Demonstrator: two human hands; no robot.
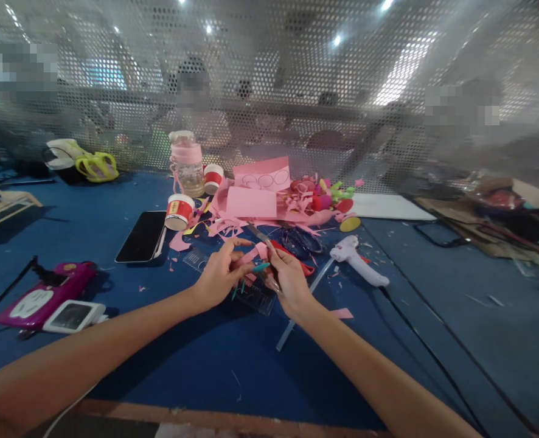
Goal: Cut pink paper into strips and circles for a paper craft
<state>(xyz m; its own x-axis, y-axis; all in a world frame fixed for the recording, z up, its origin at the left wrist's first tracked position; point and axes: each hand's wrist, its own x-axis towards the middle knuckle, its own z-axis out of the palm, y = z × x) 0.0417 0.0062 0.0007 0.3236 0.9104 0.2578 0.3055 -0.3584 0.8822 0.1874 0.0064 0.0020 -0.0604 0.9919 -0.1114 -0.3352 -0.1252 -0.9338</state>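
Observation:
Over the blue tabletop, my left hand (219, 271) is closed on a small strip of pink paper (248, 255). My right hand (290, 277) is closed just beside it, holding a tool with a pointed silver blade (259, 233) that angles up and left; its grip is hidden by the fingers. The curled end of the strip touches the right fingertips. A teal tip (261, 267) shows at my left thumb, and I cannot tell what it is. Red handle-like loops (303, 266) lie behind my right hand.
Pink paper scraps (251, 202) pile up ahead, beside paper cups (179, 212) and a bottle (188, 164). A white glue gun (358, 260) with its cord lies right. Left are a phone (142, 237) and a magenta device (53, 295). A perforated metal screen (269, 91) stands behind.

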